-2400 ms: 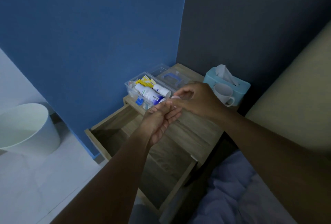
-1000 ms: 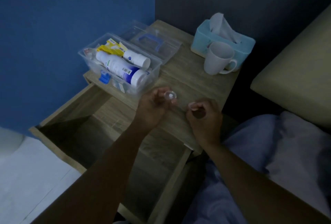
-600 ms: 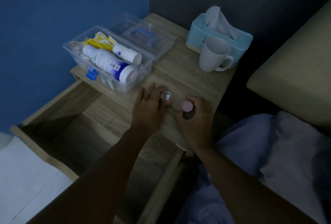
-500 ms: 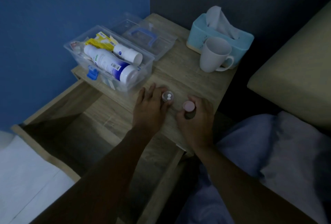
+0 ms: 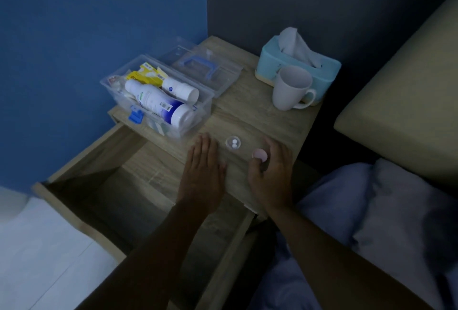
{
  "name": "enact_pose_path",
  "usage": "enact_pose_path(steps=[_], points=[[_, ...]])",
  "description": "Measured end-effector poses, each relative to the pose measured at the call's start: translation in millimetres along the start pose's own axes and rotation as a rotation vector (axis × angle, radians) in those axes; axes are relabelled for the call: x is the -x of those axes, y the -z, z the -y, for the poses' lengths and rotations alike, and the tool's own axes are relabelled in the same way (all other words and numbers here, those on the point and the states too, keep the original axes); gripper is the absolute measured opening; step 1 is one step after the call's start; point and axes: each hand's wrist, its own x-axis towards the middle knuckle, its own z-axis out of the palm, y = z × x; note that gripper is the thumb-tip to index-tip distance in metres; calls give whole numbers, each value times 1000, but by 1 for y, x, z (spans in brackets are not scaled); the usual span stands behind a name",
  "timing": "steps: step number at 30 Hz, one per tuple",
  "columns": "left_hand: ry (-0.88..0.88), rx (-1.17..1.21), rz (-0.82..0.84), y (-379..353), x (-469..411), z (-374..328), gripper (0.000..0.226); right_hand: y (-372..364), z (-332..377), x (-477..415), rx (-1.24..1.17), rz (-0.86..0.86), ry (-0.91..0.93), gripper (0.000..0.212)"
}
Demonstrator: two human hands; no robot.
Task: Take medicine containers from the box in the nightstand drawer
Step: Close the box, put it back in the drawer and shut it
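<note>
Dim room, blue wall on the left. The nightstand drawer is pulled right out and looks bare inside from where I'm standing. Up on the nightstand top, left end, sits the clear plastic box w/ its lid off. Inside it: a big white bottle w/ a blue band lying on its side, a smaller white bottle behind it, and a yellow packet at the back. Blue latch on the front wall. The clear lid w/ a blue handle lies flat just behind the box.

Left hand is flat on the wood, fingers loose and spread, holding nothing. Just beside its fingertips, not touching, a tiny clear cup stands alone w/ two white pills in it. Right hand is curled around smth small w/ a pink cap poking out between thumb and fingers; prob a small container, can't tell exactly, hand hides most of it.

Further back right: white mug touching a teal tissue box. Bedding on the far right.
</note>
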Motion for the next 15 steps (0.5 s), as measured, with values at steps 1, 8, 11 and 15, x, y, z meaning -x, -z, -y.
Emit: enact_pose_path(steps=[1,8,11,15], points=[[7,-34,9,2,6,0,66,2,2,0,-8,-5,-11,45],[-15,-240,117,21,18,-4,68,24,7,-24,-26,41,-24,40],[1,-284,146,22,15,-8,69,39,16,-66,11,3,101,44],[6,-281,164,20,12,-7,74,49,26,-139,246,35,195,62]])
